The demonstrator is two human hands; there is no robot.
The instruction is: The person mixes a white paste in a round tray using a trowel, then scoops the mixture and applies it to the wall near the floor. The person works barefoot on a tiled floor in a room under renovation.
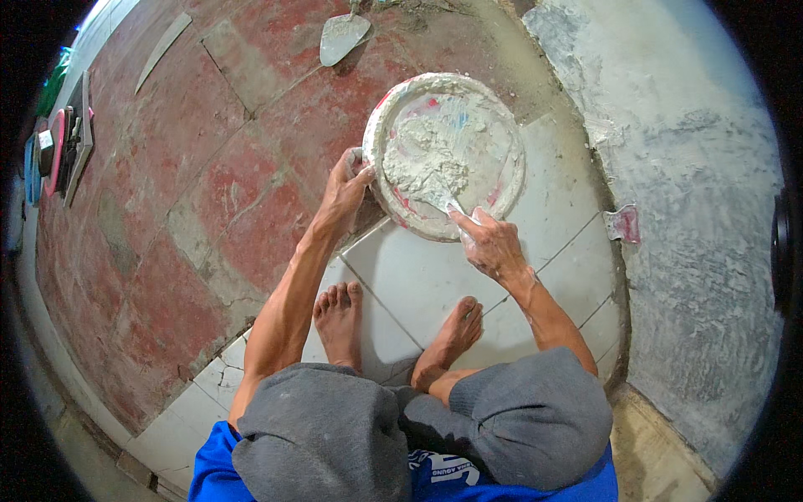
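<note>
A round, shallow basin crusted with white plaster is in front of me, above the white tiles. Thick, lumpy plaster fills its middle and left side. My left hand is closed on the basin's left rim, thumb on top. My right hand is closed round the handle of a putty knife, its index finger stretched along it. The knife's blade is coated white and sits in the plaster near the basin's near edge; its exact shape is hidden. White smears cover the right fingers and wrist.
A plaster-smeared trowel blade lies beyond the basin on worn red floor tiles. At right rises a patchy grey-white wall, with a small reddish piece at its foot. Several objects, including a pink-edged one, stand far left. My bare feet are close by.
</note>
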